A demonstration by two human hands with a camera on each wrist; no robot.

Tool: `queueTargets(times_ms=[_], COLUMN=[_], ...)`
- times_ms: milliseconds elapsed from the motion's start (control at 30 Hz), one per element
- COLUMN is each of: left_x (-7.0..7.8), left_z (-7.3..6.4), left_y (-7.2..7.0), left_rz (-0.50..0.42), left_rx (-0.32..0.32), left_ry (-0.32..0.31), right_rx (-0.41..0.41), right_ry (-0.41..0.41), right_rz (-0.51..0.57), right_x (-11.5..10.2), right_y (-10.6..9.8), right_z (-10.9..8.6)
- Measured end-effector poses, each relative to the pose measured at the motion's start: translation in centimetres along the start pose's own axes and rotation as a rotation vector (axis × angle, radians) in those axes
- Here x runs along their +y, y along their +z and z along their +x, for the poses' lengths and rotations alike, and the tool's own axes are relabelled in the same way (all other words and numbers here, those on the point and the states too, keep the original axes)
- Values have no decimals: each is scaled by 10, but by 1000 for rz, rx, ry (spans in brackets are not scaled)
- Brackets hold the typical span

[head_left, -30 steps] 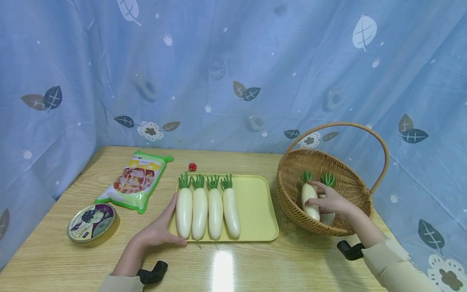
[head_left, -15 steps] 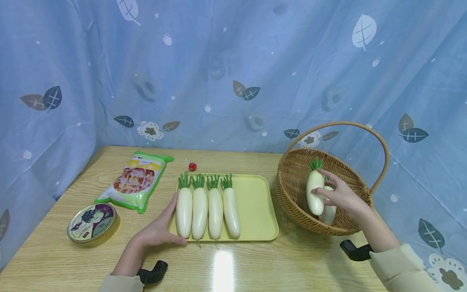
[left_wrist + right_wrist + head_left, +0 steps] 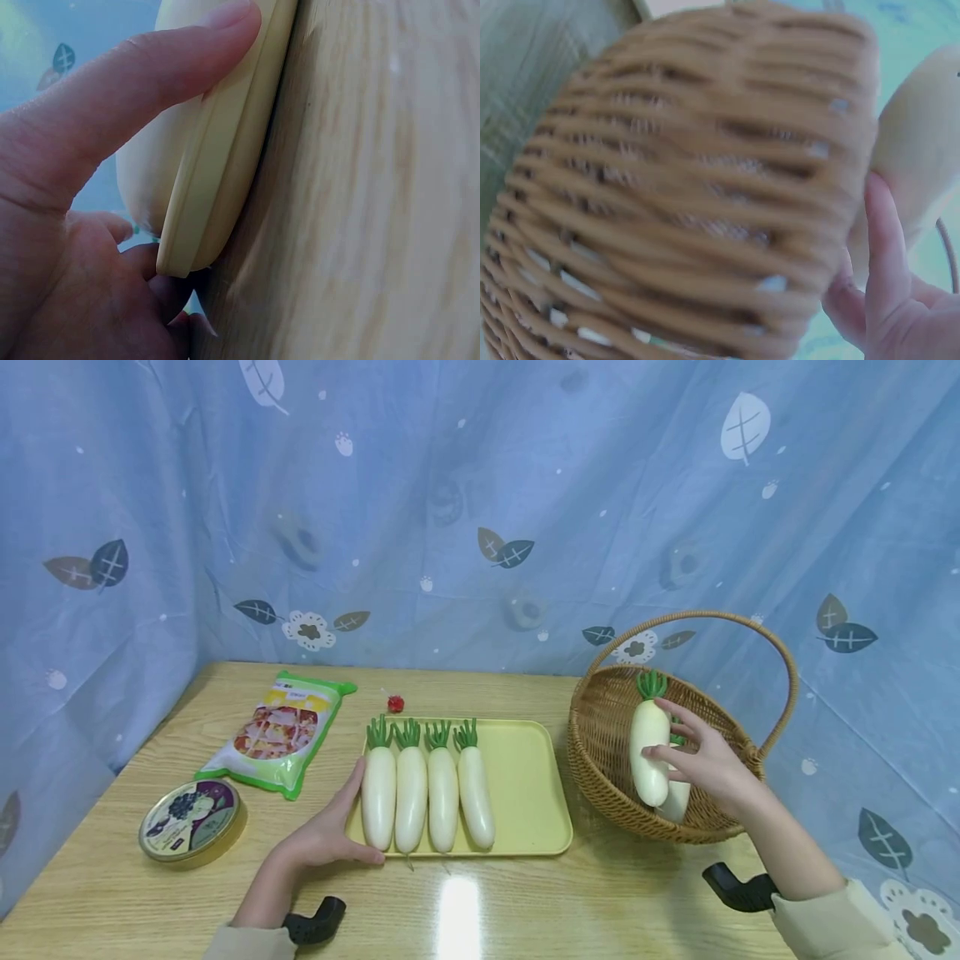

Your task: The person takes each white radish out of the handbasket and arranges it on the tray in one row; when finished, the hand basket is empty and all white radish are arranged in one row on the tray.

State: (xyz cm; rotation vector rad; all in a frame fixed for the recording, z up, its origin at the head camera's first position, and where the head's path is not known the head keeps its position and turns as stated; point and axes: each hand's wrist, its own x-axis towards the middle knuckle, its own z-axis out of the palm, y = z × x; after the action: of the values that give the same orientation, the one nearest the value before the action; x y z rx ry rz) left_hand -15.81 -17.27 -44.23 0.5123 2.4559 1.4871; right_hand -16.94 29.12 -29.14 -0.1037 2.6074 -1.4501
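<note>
My right hand [image 3: 708, 762] grips a white radish [image 3: 648, 752] with green leaf stubs, held upright over the wicker basket [image 3: 600, 781]. Behind it, partly hidden by the hand, a second white radish [image 3: 675, 802] lies in the basket. My left hand [image 3: 327, 831] holds the left end of a pale yellow tray [image 3: 528, 793], thumb at the front corner. In the left wrist view the thumb [image 3: 169, 64] lies over the tray's rim [image 3: 206, 184], the other fingers behind its edge. Several white radishes [image 3: 411, 797] lie side by side on the tray's left part, leaves toward the back.
A green-edged food bag [image 3: 281, 731] and a round tin [image 3: 191, 821] rest on the table at left. A small red object [image 3: 395, 702] lies behind the tray. The basket's tall handle [image 3: 701, 614] arches over its opening. A blue patterned curtain [image 3: 420, 510] surrounds the table.
My right hand has lifted the radish up from inside the basket, uncovering more of the one behind it. The left hand and the tray have stayed in place.
</note>
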Motion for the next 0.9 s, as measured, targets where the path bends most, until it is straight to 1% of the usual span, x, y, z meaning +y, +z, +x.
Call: queueTargets(times_ms=[167, 500, 600, 700, 800, 900], left_x=[0, 2, 3, 3, 3, 3], left_z=[0, -1, -1, -1, 0, -1], left_y=[1, 0, 0, 0, 1, 0], left_rz=[-8, 0, -5, -3, 4, 9], left_rx=[0, 4, 7, 7, 6, 7], left_ry=[-10, -6, -5, -5, -3, -8], right_rx=[5, -19, -24, -28, -43, -68], right_ry=[-25, -119, -177, -230, -261, -275], right_rz=[14, 106, 100, 66, 51, 70], right_x=[-5, -14, -17, -20, -24, -26], right_y=[7, 27, 33, 39, 46, 53], right_z=[-10, -31, -35, -39, -41, -41])
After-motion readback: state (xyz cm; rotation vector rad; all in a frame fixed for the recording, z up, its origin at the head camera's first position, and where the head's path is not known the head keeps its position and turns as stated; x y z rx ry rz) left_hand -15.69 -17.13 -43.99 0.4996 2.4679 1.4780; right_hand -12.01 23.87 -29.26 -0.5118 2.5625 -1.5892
